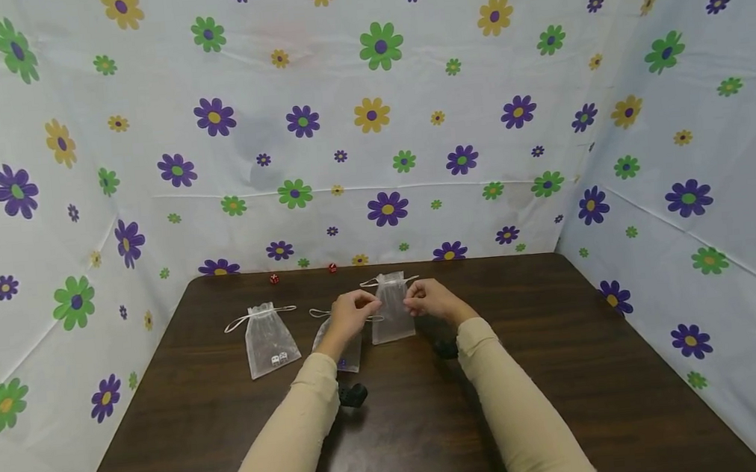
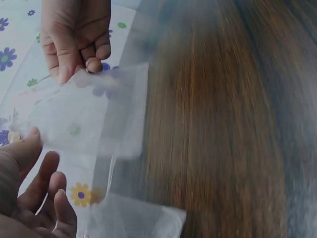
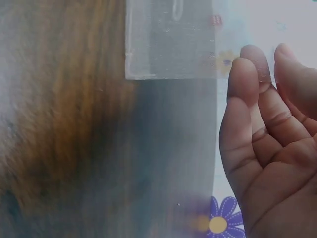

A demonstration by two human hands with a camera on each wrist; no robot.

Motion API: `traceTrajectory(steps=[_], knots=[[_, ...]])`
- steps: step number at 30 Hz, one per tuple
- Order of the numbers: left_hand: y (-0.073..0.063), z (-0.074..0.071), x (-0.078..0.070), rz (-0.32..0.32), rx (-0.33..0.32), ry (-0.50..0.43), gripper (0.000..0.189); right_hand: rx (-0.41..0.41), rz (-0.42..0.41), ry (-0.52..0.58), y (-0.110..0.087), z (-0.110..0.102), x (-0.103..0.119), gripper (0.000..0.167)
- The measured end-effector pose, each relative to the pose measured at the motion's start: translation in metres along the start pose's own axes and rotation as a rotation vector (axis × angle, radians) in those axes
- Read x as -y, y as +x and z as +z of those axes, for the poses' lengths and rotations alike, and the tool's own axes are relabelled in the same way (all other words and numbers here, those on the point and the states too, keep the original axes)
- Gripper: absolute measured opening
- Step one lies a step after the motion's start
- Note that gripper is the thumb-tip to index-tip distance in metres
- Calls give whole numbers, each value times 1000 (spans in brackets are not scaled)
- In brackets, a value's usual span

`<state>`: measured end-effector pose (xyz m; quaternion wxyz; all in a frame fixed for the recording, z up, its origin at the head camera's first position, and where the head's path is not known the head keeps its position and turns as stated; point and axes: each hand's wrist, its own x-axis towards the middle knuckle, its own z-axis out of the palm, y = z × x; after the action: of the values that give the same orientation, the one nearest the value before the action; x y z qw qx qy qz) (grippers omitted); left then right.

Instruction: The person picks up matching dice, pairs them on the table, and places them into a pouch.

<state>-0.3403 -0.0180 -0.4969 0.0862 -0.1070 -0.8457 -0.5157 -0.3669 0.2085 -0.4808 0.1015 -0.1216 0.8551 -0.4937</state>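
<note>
A sheer white drawstring pouch [image 1: 393,313] hangs between both hands, its pale cord near the top. My left hand [image 1: 352,313] pinches one side edge near the upper part. On the opposite edge, my right hand [image 1: 434,300] holds the fabric between thumb and fingertips, as the left wrist view shows. In that view the pouch [image 2: 119,114] looks flat and see-through. A second sheer pouch [image 1: 351,354], with something small and blue inside, lies partly hidden under my left hand and forearm.
Left of the hands lies a third sheer pouch [image 1: 267,343] containing white dice [image 1: 279,358]. Two small red dice, one left [image 1: 274,279] and one right [image 1: 332,268], sit at the back edge of the dark wooden table [image 1: 408,428]. Flower-printed cloth [image 1: 408,113] surrounds the table's back and sides.
</note>
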Motion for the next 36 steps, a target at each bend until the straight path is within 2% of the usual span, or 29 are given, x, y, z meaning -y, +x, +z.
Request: traceTrajectory(steps=[4, 7, 9, 13, 16, 19, 26, 29, 32, 36], knots=[[-1, -8, 0, 29, -86, 4, 26, 2, -16, -12, 0, 5, 0, 9], [3, -14, -2, 79, -115, 2, 43, -2, -23, -8, 0, 8, 2, 8], [6, -17, -3, 115, -93, 9, 52, -5, -34, 0, 1, 10, 2, 8], [13, -20, -6, 179, 3, 72, 61, -2, -65, 11, 1, 13, 6, 6], [15, -21, -9, 209, 72, 94, 57, 2, -91, 4, 0, 17, 10, 6], [14, -22, -9, 222, 93, 72, 47, 4, -108, -7, -1, 21, 11, 7], [10, -25, -2, 192, 24, -35, 25, 26, -117, 32, -2, 31, 8, 8], [9, -29, 0, 195, 19, -64, 17, 30, -118, 69, -2, 33, 6, 9], [8, -33, 3, 213, 41, -18, 13, 37, -120, 90, -2, 36, 5, 9], [7, -38, 7, 252, 111, 72, 14, 43, -120, 118, -3, 38, 4, 10]])
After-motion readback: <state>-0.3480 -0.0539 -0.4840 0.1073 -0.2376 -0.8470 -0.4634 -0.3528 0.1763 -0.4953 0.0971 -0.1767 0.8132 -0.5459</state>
